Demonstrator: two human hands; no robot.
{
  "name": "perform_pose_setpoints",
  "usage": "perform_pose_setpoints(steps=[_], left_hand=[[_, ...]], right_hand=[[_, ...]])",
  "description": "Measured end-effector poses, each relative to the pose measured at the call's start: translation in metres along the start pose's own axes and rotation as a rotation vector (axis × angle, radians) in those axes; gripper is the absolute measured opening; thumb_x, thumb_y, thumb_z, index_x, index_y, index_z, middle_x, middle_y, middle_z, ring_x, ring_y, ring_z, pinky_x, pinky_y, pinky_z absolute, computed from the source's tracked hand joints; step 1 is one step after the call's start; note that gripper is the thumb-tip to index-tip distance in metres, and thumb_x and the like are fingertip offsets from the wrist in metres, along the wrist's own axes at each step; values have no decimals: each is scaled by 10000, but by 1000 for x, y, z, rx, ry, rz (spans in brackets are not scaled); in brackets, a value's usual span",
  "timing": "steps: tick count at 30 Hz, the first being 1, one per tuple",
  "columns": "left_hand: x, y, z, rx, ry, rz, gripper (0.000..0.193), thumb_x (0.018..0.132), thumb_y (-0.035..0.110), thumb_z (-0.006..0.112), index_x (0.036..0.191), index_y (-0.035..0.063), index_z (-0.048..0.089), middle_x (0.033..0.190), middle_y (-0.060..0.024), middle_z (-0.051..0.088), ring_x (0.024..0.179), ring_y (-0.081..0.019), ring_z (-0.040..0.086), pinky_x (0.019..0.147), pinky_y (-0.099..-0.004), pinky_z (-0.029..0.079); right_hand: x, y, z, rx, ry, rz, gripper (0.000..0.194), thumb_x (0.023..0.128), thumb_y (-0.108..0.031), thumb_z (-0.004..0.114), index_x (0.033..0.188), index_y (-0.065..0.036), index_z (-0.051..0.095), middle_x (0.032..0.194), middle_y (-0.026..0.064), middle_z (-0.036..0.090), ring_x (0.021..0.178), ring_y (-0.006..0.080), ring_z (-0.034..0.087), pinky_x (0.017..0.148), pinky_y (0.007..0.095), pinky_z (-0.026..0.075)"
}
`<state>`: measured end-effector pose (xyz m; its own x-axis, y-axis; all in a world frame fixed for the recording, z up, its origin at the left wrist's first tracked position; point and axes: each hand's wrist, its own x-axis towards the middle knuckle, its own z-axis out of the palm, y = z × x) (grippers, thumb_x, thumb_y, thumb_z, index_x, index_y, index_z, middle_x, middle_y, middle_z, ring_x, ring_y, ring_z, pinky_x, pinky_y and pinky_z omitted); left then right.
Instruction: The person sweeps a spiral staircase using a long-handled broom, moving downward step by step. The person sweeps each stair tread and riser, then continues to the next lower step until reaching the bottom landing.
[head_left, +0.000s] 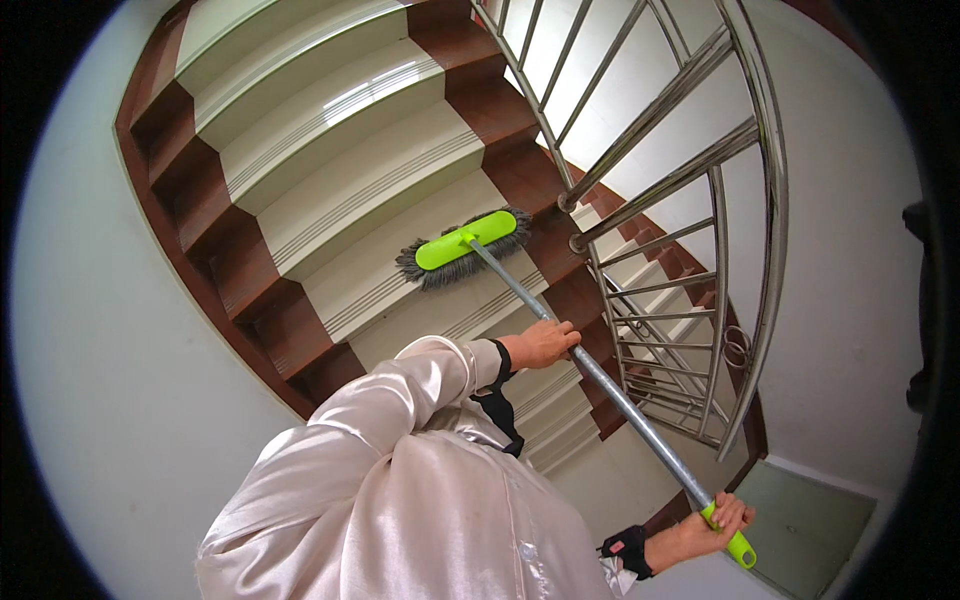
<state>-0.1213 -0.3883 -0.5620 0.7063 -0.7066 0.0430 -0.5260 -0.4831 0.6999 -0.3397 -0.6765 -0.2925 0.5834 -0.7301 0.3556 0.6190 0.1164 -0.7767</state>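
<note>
A dust mop with a bright green head plate (466, 240) and a grey yarn fringe (457, 271) lies across a cream stair tread (375, 289), reaching towards the brown tile at its right side. From the plate a grey metal pole (630, 412) runs down to the right, ending in a green hand grip (741, 551). Partway along the pole, my left hand (544, 343) is wrapped around it. My right hand (720, 523) holds the green grip near the pole's end. Part of each palm is hidden.
Cream stairs with brown side tiles (281, 322) rise ahead and continue down behind my body. A stainless steel railing (772, 172) borders their right side, with another flight (660, 270) beyond it. A white wall (150, 360) stands left. A greenish panel (802, 525) is at lower right.
</note>
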Motion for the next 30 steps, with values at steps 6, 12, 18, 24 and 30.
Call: perform_pose_setpoints(steps=[6,12,18,24,30], left_hand=[[10,-33,-3,10,119,-22,345,827,221,714,1099,115,529,1026,-123,539,927,-368,565,780,-476,467],[18,-68,-3,82,164,-203,334,822,205,724,1068,108,520,1027,-136,532,906,-383,566,764,-486,469],[38,-33,-9,154,-51,-280,318,852,229,706,1061,96,506,1036,-156,557,868,-404,578,752,-503,468],[94,-16,30,29,-7,-90,340,852,240,711,1066,90,495,1036,-147,549,876,-410,584,751,-510,466],[143,-1,35,-29,-57,-6,360,841,250,726,1068,92,496,1042,-155,543,892,-409,583,763,-514,466]], right_hand=[[19,50,-2,83,-17,82,143,920,72,493,969,-54,540,605,-32,343,519,61,317,559,246,272],[15,114,2,163,-22,283,171,928,50,499,1032,-77,547,638,-35,339,597,69,349,680,268,331],[11,115,-11,83,133,359,189,917,24,528,1056,-103,515,668,-32,351,636,91,370,794,327,373],[41,79,-52,16,95,244,108,931,-19,538,1018,-74,509,687,-23,348,633,98,352,822,330,417],[75,85,-75,-21,173,159,116,927,3,526,1012,-74,508,668,-22,348,617,95,354,790,325,411]])
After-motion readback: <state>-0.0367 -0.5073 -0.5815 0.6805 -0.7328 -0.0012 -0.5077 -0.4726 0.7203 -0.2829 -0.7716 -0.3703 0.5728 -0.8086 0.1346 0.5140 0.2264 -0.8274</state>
